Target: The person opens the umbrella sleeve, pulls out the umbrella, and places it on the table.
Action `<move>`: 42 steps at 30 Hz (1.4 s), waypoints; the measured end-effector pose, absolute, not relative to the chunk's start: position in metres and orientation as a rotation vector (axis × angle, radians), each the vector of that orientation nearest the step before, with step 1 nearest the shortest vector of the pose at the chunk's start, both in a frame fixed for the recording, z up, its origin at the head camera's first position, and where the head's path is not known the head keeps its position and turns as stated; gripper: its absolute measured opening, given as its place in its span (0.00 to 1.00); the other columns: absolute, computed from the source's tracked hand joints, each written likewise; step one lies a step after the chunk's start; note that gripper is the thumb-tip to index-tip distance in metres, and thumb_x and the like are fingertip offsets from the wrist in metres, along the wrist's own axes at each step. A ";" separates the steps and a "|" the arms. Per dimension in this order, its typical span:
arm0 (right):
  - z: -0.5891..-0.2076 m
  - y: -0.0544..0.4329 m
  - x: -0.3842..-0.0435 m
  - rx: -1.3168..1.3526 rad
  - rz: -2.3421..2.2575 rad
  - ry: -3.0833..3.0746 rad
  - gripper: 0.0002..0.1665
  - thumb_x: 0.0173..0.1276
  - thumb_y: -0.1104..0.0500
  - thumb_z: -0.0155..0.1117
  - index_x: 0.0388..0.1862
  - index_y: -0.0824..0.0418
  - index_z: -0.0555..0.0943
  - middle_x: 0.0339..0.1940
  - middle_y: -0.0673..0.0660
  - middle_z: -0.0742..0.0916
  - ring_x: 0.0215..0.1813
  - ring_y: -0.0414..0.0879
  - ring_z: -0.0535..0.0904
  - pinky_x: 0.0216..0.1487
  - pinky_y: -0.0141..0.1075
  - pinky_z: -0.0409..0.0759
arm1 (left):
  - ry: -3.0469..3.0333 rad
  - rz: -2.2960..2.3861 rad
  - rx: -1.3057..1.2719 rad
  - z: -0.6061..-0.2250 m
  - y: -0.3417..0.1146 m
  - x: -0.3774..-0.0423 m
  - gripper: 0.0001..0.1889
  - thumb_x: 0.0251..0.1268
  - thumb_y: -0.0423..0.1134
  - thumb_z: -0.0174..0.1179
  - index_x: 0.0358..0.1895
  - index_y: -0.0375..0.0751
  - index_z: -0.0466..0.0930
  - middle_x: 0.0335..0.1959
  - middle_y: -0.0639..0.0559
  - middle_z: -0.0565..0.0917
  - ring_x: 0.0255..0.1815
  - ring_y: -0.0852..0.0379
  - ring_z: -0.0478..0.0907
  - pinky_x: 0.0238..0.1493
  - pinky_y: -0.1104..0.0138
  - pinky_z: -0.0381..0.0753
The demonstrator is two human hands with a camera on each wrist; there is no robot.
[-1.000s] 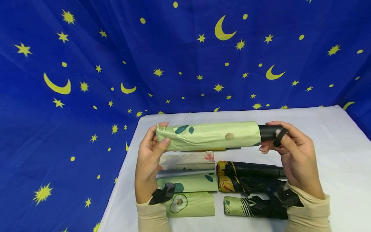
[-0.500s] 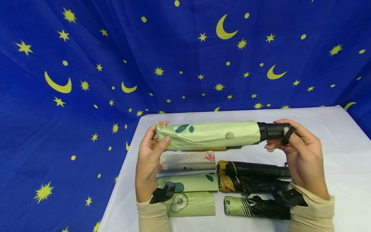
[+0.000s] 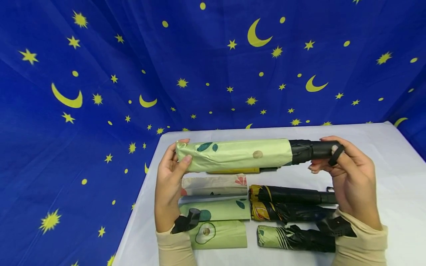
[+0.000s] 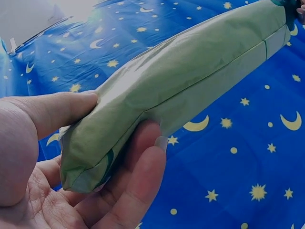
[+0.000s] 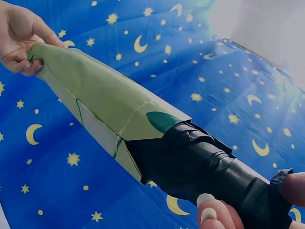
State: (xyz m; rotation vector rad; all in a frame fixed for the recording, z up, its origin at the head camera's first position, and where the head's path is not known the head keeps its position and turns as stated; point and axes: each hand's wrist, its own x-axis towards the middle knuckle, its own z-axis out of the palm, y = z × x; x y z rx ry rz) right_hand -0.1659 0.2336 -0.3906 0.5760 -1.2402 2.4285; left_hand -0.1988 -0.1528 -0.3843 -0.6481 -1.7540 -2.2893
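A light green umbrella sleeve (image 3: 233,153) with leaf prints is held level above the table by both hands. My left hand (image 3: 171,184) pinches its closed end between thumb and fingers; in the left wrist view the thumb lies on top and fingers curl beneath. From the sleeve's right end sticks out a folded black umbrella (image 3: 301,151). My right hand (image 3: 354,177) grips the umbrella's black handle (image 3: 324,149), with a black wrist strap (image 3: 336,155) looped at the thumb. The right wrist view shows bunched black fabric (image 5: 181,157) at the sleeve's mouth.
Below on the white table (image 3: 399,184) lie flat sleeves: one white with red prints (image 3: 216,184), one pale green (image 3: 219,208), one with an avocado (image 3: 219,234). Folded umbrellas lie to their right, two black-and-yellow (image 3: 289,194) and one black-and-green (image 3: 296,238). A blue star-patterned curtain (image 3: 213,55) stands behind.
My right hand has moved right with the handle, and more of the black umbrella shows outside the sleeve. The left hand, pinching the sleeve's end, has shifted slightly left.
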 end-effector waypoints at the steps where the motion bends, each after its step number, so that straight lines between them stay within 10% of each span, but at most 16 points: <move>1: -0.391 0.234 -0.166 0.573 2.432 -1.233 0.19 0.80 0.76 0.37 0.62 0.89 0.67 0.36 0.73 0.87 0.29 0.58 0.87 0.32 0.43 0.86 | -1.753 -2.290 -0.645 -0.384 -0.153 -0.199 0.22 0.76 0.29 0.55 0.69 0.32 0.69 0.49 0.46 0.81 0.45 0.55 0.83 0.42 0.67 0.86; 42: -0.392 0.245 -0.163 0.523 2.446 -1.127 0.19 0.79 0.76 0.39 0.62 0.90 0.66 0.35 0.76 0.87 0.28 0.60 0.87 0.32 0.44 0.86 | -1.631 -2.305 -0.491 -0.384 -0.161 -0.200 0.19 0.76 0.26 0.53 0.66 0.32 0.73 0.45 0.47 0.83 0.40 0.57 0.83 0.38 0.70 0.85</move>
